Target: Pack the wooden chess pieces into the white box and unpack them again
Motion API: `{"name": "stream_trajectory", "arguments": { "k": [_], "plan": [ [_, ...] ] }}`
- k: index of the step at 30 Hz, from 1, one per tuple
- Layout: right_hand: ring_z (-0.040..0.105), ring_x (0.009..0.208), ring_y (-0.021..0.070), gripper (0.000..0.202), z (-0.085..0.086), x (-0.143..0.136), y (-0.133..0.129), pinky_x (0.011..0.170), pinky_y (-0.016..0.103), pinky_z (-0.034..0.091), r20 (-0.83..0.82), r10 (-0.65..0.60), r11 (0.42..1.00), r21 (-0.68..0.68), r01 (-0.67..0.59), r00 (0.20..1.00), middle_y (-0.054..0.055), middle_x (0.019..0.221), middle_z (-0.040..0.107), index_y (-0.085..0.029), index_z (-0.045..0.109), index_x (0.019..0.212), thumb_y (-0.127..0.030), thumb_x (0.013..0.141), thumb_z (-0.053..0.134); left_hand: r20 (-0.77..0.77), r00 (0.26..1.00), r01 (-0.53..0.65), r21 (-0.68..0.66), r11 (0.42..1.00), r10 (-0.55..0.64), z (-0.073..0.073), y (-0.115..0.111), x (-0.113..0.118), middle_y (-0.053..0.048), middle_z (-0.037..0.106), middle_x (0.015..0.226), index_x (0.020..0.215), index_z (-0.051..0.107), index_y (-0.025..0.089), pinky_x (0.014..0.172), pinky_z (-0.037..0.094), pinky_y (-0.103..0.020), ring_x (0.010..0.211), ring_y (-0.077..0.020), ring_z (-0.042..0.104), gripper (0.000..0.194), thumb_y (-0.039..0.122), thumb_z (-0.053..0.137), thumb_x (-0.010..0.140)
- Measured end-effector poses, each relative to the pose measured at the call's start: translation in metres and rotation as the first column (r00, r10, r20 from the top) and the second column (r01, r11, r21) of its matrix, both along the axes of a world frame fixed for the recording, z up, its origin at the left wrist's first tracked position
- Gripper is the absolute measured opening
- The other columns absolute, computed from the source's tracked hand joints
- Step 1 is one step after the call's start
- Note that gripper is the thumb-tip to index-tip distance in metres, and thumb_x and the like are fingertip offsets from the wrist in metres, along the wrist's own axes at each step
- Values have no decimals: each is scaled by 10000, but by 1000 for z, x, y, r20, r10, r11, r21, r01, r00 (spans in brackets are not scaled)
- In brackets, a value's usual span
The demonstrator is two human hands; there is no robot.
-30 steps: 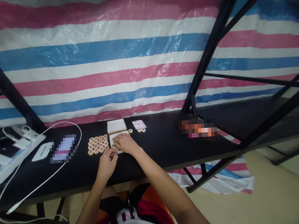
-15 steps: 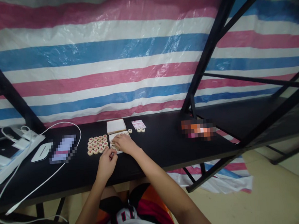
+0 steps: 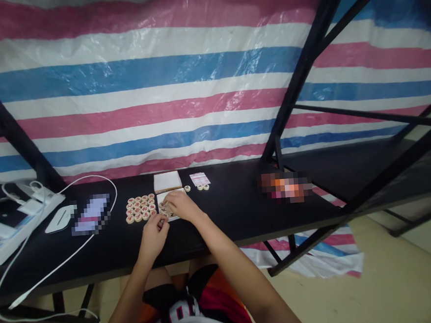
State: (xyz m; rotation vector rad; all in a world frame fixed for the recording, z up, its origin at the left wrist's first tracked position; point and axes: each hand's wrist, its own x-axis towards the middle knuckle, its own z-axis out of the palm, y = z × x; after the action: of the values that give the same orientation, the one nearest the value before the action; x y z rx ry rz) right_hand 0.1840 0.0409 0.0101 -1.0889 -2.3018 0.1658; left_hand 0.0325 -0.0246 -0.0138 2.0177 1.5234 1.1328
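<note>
Round wooden Chinese chess pieces with red characters (image 3: 141,209) lie in tight rows on the black table. Just right of them is a small white box (image 3: 182,191), its lid (image 3: 167,182) tipped back behind it. Dark-marked chess pieces (image 3: 166,210) rest inside the box. My right hand (image 3: 181,206) is over the box, its fingers bent down among these pieces; what the fingertips grip is hidden. At the box's front left corner, my left hand (image 3: 156,231) has curled, closed fingers, and I cannot make out what they hold.
Behind the box, to the right, lie a few loose chess pieces (image 3: 200,187) and a pink-white paper slip (image 3: 199,179). A blurred phone (image 3: 92,214), white cable (image 3: 56,263) and power strip (image 3: 7,245) are at left. A blurred orange item (image 3: 287,187) sits right, near the metal frame (image 3: 304,62).
My right hand has shifted slightly to the right and back within the box, uncovering more of the pieces near its front. The left hand stays almost still.
</note>
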Motion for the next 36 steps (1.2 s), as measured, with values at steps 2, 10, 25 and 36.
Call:
{"name": "stream_trajectory", "arguments": {
  "k": [2,10,25,36],
  "plan": [
    [517,987,162,324,0,14,4,916,285,364,-153,-130,990,43,137,980,63,977,627,-165,642,963,-78,838,356,3,1000,-2,-2,1000,2,0,0,0,-2,566,728,757,601,190,591,414,-243,577,-126,514,162,242,447,765],
    [507,1019,241,374,-21,56,19,850,335,409,-16,-611,783,-160,601,791,112,1112,596,-180,644,1072,-84,789,418,-4,1000,-10,5,1000,10,1,-1,0,-5,574,743,770,608,190,618,424,-253,599,-129,522,165,251,456,772],
    [514,1010,208,282,-21,61,15,808,291,416,63,-740,648,-200,735,669,83,1080,608,-203,638,1031,-154,813,467,16,1000,10,-23,1000,-10,1,-1,0,-5,561,762,772,602,187,634,414,-257,613,-128,508,159,247,455,780],
    [536,970,217,264,-19,57,15,793,299,422,83,-738,652,-172,739,670,98,1056,603,-180,637,1034,-197,831,470,0,1000,3,-26,1000,-3,1,-1,0,-3,560,747,771,606,184,625,412,-258,588,-124,501,159,240,457,770]
  ]
}}
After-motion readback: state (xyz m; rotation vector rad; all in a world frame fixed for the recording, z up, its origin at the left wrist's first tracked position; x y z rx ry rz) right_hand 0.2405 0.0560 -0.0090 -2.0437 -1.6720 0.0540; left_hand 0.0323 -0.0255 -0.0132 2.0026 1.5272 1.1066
